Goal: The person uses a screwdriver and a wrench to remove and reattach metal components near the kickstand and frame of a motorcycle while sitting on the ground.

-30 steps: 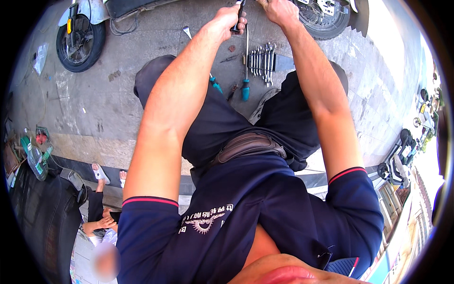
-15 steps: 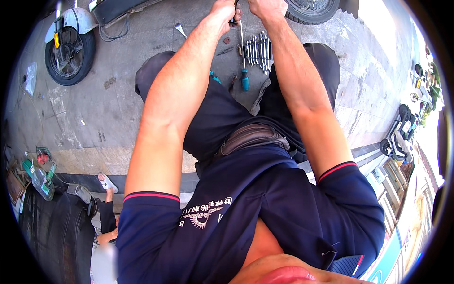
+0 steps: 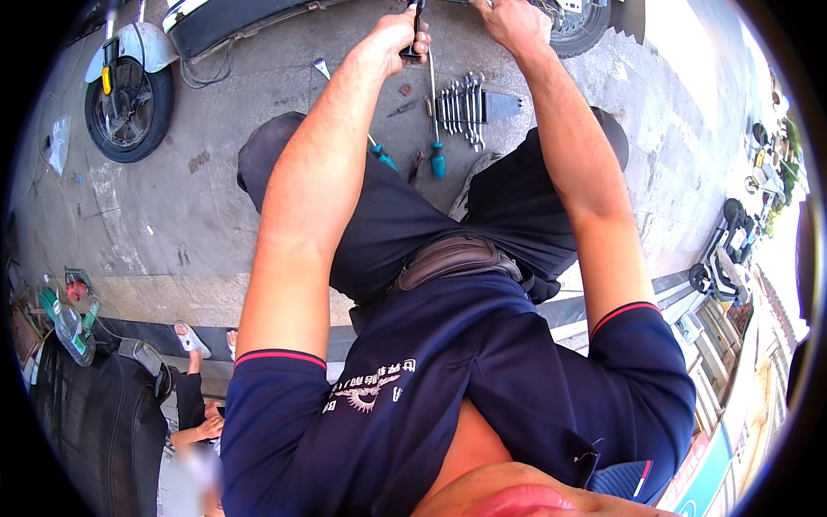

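At the top edge, my left hand point(image 3: 396, 36) is closed around a black bar-like part point(image 3: 414, 34) with a flat, wider lower end; its exact kind is unclear. To its right, my right hand point(image 3: 519, 26) reaches up beside a vehicle's wheel, fingers bent together and partly cut off by the frame; what they pinch is hidden. On the ground below lies a long screwdriver point(image 3: 438, 160) with a teal handle. Beside it is a row of combination wrenches point(image 3: 465, 110) in a black holder point(image 3: 502, 106). Another teal handle point(image 3: 383, 157) shows next to my left forearm.
A wheel point(image 3: 579, 28) and a long dark vehicle body point(image 3: 250, 28) border the top. A front wheel point(image 3: 129, 108) stands at far left. Lower left, a person's hand point(image 3: 207, 428) shows near a black seat point(image 3: 99, 431). Scooters point(image 3: 728, 250) are parked at right.
My hands have moved farther apart and lower in view, the right one to the right. More of the black part shows in my left hand. The tools and ground appear lower.
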{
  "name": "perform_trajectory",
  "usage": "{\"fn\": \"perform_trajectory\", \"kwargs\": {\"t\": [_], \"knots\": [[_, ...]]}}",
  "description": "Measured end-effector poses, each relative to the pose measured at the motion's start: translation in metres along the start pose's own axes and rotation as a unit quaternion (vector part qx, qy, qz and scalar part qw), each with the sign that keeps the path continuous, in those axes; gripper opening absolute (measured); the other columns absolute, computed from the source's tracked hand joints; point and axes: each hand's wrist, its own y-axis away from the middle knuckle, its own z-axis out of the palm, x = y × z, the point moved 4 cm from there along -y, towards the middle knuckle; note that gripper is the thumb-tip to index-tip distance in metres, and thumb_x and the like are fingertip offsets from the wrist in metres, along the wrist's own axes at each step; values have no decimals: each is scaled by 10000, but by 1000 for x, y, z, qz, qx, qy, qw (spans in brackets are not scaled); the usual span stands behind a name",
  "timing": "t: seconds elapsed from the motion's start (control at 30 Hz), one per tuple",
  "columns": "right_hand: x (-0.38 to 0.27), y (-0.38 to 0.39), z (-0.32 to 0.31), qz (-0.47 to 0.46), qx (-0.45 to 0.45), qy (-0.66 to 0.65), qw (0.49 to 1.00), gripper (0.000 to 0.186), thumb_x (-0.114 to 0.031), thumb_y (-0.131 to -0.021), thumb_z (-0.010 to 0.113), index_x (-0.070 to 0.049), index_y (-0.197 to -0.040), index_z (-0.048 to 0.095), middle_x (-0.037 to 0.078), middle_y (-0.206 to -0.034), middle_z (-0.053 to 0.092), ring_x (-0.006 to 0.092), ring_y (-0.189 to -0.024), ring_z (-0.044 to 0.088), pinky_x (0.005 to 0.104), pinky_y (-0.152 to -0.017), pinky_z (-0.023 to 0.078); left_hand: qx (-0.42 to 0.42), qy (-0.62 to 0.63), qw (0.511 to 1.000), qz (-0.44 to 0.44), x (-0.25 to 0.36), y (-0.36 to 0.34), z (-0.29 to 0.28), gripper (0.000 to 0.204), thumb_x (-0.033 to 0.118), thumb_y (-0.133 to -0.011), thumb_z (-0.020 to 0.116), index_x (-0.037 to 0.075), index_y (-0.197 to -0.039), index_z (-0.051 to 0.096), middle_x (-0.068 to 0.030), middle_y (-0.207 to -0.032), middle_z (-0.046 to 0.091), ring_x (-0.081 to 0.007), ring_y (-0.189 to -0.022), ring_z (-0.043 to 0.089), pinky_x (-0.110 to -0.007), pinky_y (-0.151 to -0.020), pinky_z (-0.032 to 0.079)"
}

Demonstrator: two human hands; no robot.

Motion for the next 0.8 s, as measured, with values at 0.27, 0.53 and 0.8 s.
{"fn": "perform_trajectory", "kwargs": {"t": [0.27,0.53,0.8], "knots": [[8,-40,10,-166,-29,31,985,700,-599,-978,434,-3,-786,747,228,-821,717,390,-823,713,494,-739,549,44,16,999,7,3,10,1,383,398,-1048,500,18,-1044,550,20,-677,495,-81,-529,453,-296,-541,431],[-3,-35,24,-194,15,-34,980,634,-536,-993,450,-13,-792,748,219,-804,715,390,-804,711,492,-735,552,105,51,993,32,-13,2,26,389,405,-1076,404,40,-982,499,-4,-667,492,-97,-523,448,-314,-535,434],[-8,-45,29,-293,35,-20,955,539,-481,-988,480,-43,-837,754,193,-815,719,369,-796,715,487,-711,556,115,24,992,48,-9,1,37,380,396,-1084,366,55,-957,477,-18,-653,501,-121,-517,468,-341,-537,468]]}}
